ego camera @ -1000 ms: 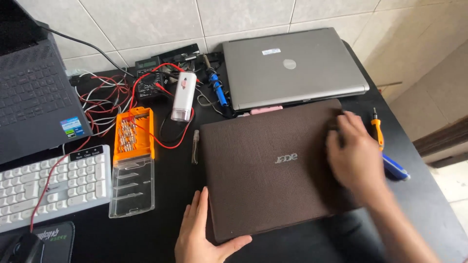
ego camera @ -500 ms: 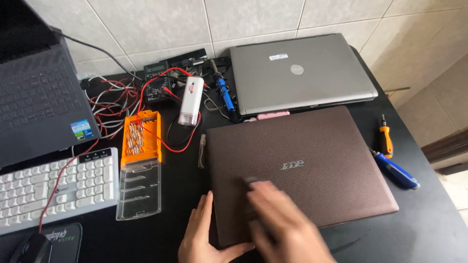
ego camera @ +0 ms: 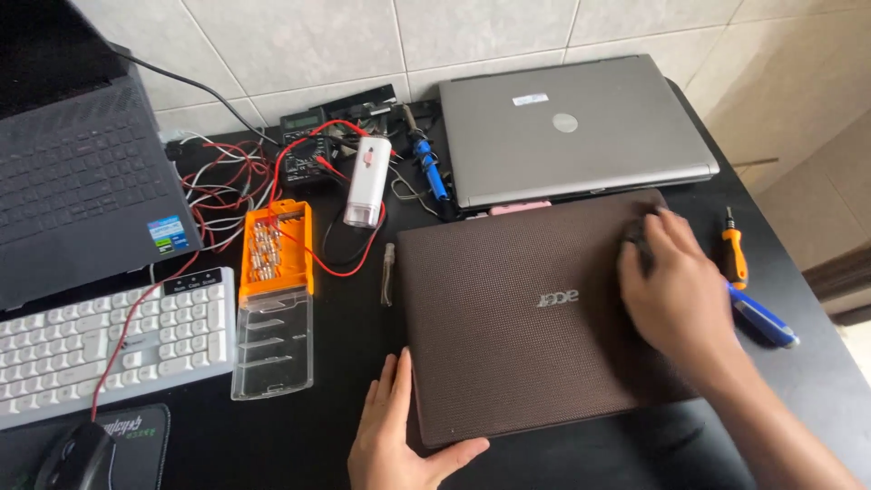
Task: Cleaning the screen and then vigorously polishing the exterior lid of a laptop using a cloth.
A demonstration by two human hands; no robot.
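Head view, and there's the brown laptop [ego camera: 535, 313], lid closed, its top finely dotted in texture with a small silver logo near the middle, lying flat on the black table [ego camera: 345, 363] just in front of the grey laptop [ego camera: 572, 127]. The left hand [ego camera: 399, 436] sits at the near left corner, fingers flat along the side edge and thumb hooked on the front edge, holding it there. The right hand [ego camera: 676, 286] lies spread on the lid towards the far right corner, fingers open and pressing down, gripping nothing.

Half a second ago that right hand was a blur low over the near middle of the lid; now it's up at the far right. The left hand hasn't shifted, and the laptop lies as it did.

Its long axis runs left to right across the table, slightly skewed, the right end a little farther away. The logo reads upside down from here, so the hinge side appears to face the person.

Just right of it lie an orange screwdriver [ego camera: 734, 259] and a blue tool [ego camera: 762, 318].
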